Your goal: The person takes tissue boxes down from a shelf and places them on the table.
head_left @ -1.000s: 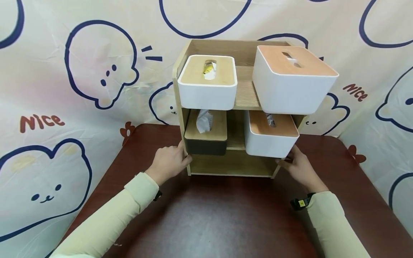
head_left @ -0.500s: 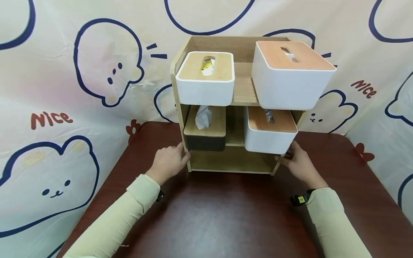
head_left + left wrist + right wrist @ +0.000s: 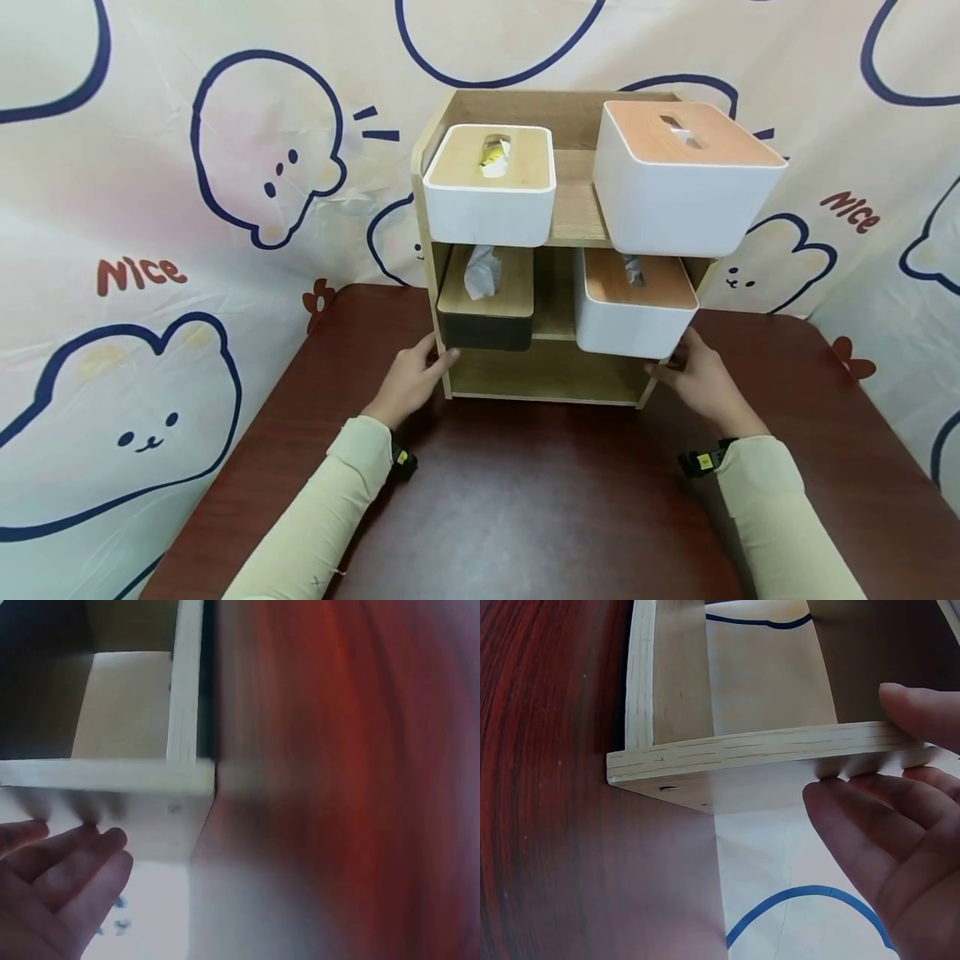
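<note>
Pale wood-grain shelf unit with raised sides and back [image 3: 577,200]: upright on the glossy dark reddish-brown table [image 3: 547,500], far side, near the backdrop. Both hands on it, low down.

Left hand [image 3: 412,379]: grips the left side panel, thumb at the front edge, fingertips against the outer face (left wrist view; thumb out of that frame). Right hand [image 3: 701,379]: pinches the right side panel, thumb on the inner side, fingertips on the outer face, clear in the right wrist view.

Upper board: low white rectangular box with pale wood lid [image 3: 487,217] at left, yellow-and-white stuff in its slot. Tall white box with peach-toned wood lid [image 3: 686,208] at right, slotted too; its front hides the unit's upper right corner. Gap between the two.

Middle board: dark grey box with pale wood lid [image 3: 486,331] at left, white tissue [image 3: 482,272] poking up. White box with tan wood lid [image 3: 633,329] at right, tissue in slot, just above the right hand.

Outward: pale cream sleeves [image 3: 772,492] on both arms, small black wrist devices with yellow labels [image 3: 707,461]. White cloth backdrop with navy cartoon outlines [image 3: 262,150] behind and at the sides, red "Nice" lettering [image 3: 141,275].
</note>
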Motion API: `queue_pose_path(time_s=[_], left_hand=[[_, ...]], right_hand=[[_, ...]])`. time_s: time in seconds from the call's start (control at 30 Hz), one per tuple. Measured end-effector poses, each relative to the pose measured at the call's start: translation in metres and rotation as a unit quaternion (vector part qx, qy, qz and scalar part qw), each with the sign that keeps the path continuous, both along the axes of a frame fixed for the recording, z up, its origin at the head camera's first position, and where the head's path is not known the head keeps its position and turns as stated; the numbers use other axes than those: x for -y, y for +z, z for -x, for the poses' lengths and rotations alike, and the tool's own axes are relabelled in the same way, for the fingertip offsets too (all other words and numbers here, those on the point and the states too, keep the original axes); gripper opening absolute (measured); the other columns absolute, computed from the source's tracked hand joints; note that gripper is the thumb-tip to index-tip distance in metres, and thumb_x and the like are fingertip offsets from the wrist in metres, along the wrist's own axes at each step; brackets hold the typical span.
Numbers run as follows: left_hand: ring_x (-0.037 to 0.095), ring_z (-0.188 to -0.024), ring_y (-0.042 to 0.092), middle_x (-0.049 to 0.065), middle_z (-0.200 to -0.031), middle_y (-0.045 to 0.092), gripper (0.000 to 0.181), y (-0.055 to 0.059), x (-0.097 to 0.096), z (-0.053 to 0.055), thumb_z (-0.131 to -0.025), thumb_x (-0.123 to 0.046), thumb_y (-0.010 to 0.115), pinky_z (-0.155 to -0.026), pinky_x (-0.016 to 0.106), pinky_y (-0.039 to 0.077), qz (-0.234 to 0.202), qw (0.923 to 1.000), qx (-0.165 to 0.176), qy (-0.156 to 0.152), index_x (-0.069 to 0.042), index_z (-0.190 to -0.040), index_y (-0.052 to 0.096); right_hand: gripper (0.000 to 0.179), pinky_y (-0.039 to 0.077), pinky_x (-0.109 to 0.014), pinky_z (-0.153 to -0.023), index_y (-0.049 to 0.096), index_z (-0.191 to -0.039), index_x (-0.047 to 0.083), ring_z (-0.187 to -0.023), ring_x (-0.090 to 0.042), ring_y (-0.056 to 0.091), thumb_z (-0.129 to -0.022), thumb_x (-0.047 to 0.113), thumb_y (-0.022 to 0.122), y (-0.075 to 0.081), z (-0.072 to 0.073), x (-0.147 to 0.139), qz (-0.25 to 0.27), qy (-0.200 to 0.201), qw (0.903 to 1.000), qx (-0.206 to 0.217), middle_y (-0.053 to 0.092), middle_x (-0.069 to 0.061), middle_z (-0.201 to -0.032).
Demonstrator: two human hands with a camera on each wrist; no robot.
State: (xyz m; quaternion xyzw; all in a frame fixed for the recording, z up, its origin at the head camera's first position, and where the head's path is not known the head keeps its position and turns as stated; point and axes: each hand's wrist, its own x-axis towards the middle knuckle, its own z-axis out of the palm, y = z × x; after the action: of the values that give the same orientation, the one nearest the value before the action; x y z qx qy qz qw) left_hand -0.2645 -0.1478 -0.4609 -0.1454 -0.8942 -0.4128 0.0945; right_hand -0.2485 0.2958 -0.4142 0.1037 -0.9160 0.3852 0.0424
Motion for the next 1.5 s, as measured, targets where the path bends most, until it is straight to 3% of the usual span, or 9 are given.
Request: queue_pose_path(time_s=[0.17,0.37,0.57,0.77,0.9,1.03,1.13,1.23,1.5], left_hand=[[0.025,-0.12,0.055,0.005,-0.136,0.055,0.068,-0.011,-0.003,0.006,-0.091,-0.046,0.067,-0.095,0.047,0.047,-0.154,0.9843,0.081,-0.03,-0.031,-0.15,0.037],[0.026,-0.118,0.056,0.005,-0.136,0.055,0.076,-0.029,-0.005,0.01,-0.083,-0.028,0.08,-0.091,0.043,0.049,-0.253,0.9581,0.128,-0.041,-0.034,-0.148,0.04],[0.022,-0.123,0.052,0.003,-0.14,0.053,0.078,-0.041,-0.007,-0.007,-0.08,-0.018,0.082,-0.094,0.036,0.047,-0.294,0.9435,0.151,-0.023,-0.023,-0.147,0.044],[0.033,-0.117,0.056,0.011,-0.135,0.056,0.075,-0.034,-0.012,-0.029,-0.081,-0.01,0.08,-0.085,0.034,0.052,-0.309,0.9381,0.15,-0.041,-0.011,-0.147,0.045],[0.033,-0.117,0.056,0.009,-0.133,0.058,0.074,-0.041,-0.008,-0.019,-0.08,-0.012,0.081,-0.084,0.033,0.052,-0.324,0.934,0.146,-0.037,-0.017,-0.146,0.047],[0.028,-0.116,0.058,0.006,-0.134,0.058,0.074,-0.047,-0.004,0.0,-0.079,-0.019,0.083,-0.084,0.033,0.052,-0.32,0.9367,0.136,-0.042,-0.025,-0.145,0.049],[0.029,-0.118,0.057,0.008,-0.135,0.057,0.074,-0.038,-0.005,-0.002,-0.08,-0.019,0.083,-0.085,0.033,0.051,-0.315,0.9377,0.136,-0.052,-0.025,-0.145,0.048],[0.031,-0.121,0.054,0.01,-0.138,0.054,0.075,-0.038,-0.006,-0.004,-0.081,-0.016,0.081,-0.087,0.034,0.051,-0.32,0.9336,0.15,-0.055,-0.023,-0.147,0.045],[0.028,-0.114,0.058,0.01,-0.13,0.06,0.071,-0.046,-0.004,-0.003,-0.081,-0.019,0.081,-0.086,0.034,0.051,-0.305,0.9417,0.137,-0.036,-0.024,-0.144,0.049]], right_hand=[[0.077,0.05,-0.056,-0.084,0.024,-0.15,0.004,-0.111,-0.041,0.057,-0.091,0.023,0.07,0.005,0.005,0.001,-0.002,0.001,1.0,0.0,0.052,-0.026,-0.132],[0.081,0.05,-0.055,-0.082,0.024,-0.151,0.005,-0.111,-0.041,0.057,-0.09,0.031,0.071,0.007,0.004,-0.003,-0.017,0.004,0.9998,0.003,0.053,-0.025,-0.131],[0.086,0.052,-0.052,-0.08,0.029,-0.151,0.003,-0.112,-0.041,0.057,-0.087,0.041,0.073,0.002,-0.008,-0.015,-0.03,0.018,0.9993,0.018,0.055,-0.024,-0.13],[0.079,0.049,-0.055,-0.086,0.041,-0.146,0.003,-0.116,-0.039,0.054,-0.086,0.044,0.073,0.011,-0.02,-0.031,-0.065,0.039,0.997,0.016,0.054,-0.02,-0.134],[0.069,0.044,-0.063,-0.086,0.048,-0.14,0.003,-0.118,-0.044,0.049,-0.089,0.044,0.069,0.032,-0.023,-0.039,-0.088,0.003,0.996,-0.016,0.053,-0.023,-0.133],[0.054,0.05,-0.034,-0.082,0.053,-0.138,0.009,-0.112,-0.033,0.054,-0.094,0.038,0.065,0.053,-0.023,-0.042,-0.071,-0.063,0.9916,-0.088,0.058,-0.02,-0.127],[0.047,0.043,-0.008,-0.072,0.056,-0.139,0.018,-0.104,-0.009,0.058,-0.095,0.035,0.064,0.063,-0.026,-0.039,-0.034,-0.106,0.9841,-0.138,0.061,-0.014,-0.127],[0.042,0.042,-0.004,-0.073,0.059,-0.137,0.023,-0.099,0.007,0.057,-0.095,0.025,0.065,0.072,-0.027,-0.032,0.024,-0.128,0.9717,-0.197,0.061,-0.007,-0.13],[0.033,0.046,-0.015,-0.088,0.065,-0.129,0.019,-0.11,-0.008,0.059,-0.096,0.014,0.063,0.111,-0.022,-0.008,0.128,-0.177,0.918,-0.331,0.063,0.002,-0.128]])
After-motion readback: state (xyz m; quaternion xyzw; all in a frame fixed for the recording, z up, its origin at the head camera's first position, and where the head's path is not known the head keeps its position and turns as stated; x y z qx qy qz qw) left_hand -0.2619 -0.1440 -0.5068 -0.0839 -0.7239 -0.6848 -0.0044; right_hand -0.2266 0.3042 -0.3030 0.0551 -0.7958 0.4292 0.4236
